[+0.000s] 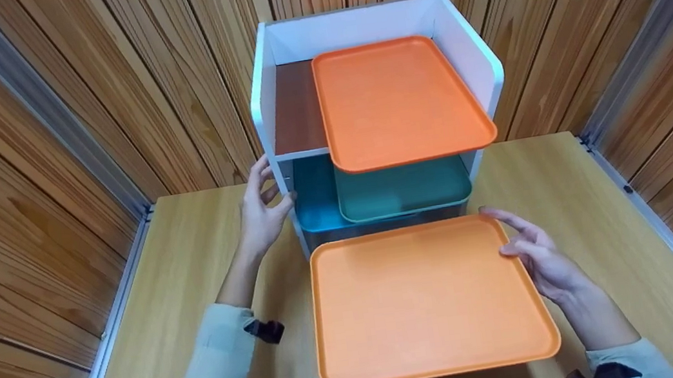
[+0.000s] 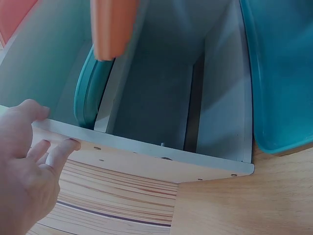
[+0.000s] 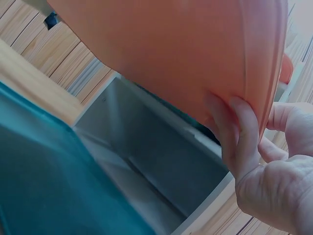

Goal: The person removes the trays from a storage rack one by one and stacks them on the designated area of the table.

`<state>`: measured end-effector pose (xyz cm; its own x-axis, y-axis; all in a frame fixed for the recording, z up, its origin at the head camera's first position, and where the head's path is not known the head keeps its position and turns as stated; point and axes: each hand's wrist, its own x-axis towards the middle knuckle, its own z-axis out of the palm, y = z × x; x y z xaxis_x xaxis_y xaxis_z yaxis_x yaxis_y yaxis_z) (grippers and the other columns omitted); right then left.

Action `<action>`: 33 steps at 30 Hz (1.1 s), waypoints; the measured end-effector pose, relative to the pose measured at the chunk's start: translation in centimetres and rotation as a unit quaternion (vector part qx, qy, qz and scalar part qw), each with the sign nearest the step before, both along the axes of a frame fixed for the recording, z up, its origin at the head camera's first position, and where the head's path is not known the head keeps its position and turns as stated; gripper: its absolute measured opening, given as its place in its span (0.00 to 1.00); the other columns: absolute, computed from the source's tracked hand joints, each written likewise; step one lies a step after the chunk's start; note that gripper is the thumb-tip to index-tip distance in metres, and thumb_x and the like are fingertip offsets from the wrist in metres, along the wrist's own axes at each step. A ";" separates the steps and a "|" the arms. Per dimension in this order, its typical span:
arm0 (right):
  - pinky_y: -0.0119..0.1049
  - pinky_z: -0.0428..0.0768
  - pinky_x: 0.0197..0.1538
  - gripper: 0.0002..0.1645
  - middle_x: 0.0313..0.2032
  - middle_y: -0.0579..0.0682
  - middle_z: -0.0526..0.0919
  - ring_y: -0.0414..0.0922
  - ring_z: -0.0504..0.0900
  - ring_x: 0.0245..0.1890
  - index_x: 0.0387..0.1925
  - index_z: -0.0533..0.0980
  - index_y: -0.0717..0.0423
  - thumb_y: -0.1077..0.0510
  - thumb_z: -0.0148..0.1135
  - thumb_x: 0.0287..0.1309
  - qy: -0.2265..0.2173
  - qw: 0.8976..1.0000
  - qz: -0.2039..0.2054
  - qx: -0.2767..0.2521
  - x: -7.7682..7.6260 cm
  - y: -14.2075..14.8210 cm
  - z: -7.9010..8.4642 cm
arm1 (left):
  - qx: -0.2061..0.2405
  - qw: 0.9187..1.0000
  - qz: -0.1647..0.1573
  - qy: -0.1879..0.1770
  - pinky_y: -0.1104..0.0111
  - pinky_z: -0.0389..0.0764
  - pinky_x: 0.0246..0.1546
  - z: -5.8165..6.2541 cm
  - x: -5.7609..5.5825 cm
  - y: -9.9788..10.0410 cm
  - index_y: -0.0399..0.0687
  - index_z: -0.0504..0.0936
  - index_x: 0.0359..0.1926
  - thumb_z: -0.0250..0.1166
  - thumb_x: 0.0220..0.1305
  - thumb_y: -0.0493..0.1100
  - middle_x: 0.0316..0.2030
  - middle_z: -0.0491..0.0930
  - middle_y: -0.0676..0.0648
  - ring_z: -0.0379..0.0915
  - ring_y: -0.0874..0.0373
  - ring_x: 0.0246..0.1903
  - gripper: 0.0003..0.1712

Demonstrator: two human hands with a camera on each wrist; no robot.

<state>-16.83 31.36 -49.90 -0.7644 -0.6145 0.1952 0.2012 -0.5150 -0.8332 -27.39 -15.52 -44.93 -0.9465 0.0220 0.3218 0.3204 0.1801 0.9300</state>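
Note:
A light orange tray (image 1: 429, 300) is held up in front of a white shelf unit (image 1: 263, 104). My right hand (image 1: 540, 253) pinches its right rim near the far corner, thumb above and fingers beneath, as the underside shows in the right wrist view. My left hand (image 1: 261, 208) grips the unit's left side panel at the front edge. A darker orange tray (image 1: 403, 102) lies on the brown top shelf, its front jutting past the edge. Below it, a green tray (image 1: 405, 190) overlaps a blue tray (image 1: 315, 198) on the middle level.
Both wrist views show a teal tray (image 2: 283, 73) low in front of the unit, covered by the light orange tray in the head view. The unit's bottom compartment (image 2: 156, 93) faces forward. Wood-panelled walls (image 1: 50, 187) with metal corner posts enclose the wooden table (image 1: 201, 246).

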 end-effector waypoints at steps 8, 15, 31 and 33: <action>0.38 0.93 0.60 0.40 0.68 0.46 0.89 0.45 0.94 0.62 0.79 0.73 0.38 0.74 0.37 0.82 -0.021 0.996 -0.064 0.064 -0.1 -0.1 -2.0 | -0.003 1.000 -0.002 -0.003 0.36 0.78 0.78 0.1 0.1 -0.1 0.50 0.63 0.86 0.67 0.77 0.29 0.78 0.72 0.34 0.74 0.31 0.78 0.43; 0.37 0.94 0.57 0.39 0.62 0.43 0.92 0.42 0.96 0.56 0.74 0.78 0.34 0.74 0.43 0.80 -0.037 0.984 -0.116 0.129 -0.6 -0.4 -4.0 | 0.002 1.000 -0.009 -0.007 0.34 0.81 0.74 0.1 0.1 -0.1 0.50 0.62 0.87 0.66 0.78 0.30 0.77 0.73 0.33 0.75 0.29 0.77 0.43; 0.25 0.83 0.32 0.35 0.45 0.41 0.89 0.37 0.81 0.23 0.76 0.75 0.35 0.69 0.55 0.79 -0.091 0.947 -0.175 0.254 -1.9 -1.6 -7.0 | 0.003 1.000 -0.006 -0.022 0.35 0.78 0.78 0.2 0.0 -0.1 0.54 0.62 0.87 0.65 0.79 0.31 0.79 0.71 0.36 0.73 0.32 0.79 0.43; 0.25 0.82 0.30 0.35 0.47 0.42 0.87 0.37 0.80 0.23 0.78 0.73 0.38 0.69 0.55 0.78 -0.091 0.942 -0.179 0.269 -2.0 -1.8 -7.4 | 0.003 1.000 -0.006 -0.025 0.34 0.79 0.77 0.2 0.0 -0.1 0.54 0.62 0.87 0.65 0.79 0.31 0.79 0.71 0.36 0.73 0.32 0.79 0.43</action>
<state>-18.83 29.60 -57.32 -0.9318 -0.2840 -0.2260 0.2605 -0.0897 -0.9613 -27.35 -15.61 -44.73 -0.9612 0.0328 0.2737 0.2752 0.1714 0.9460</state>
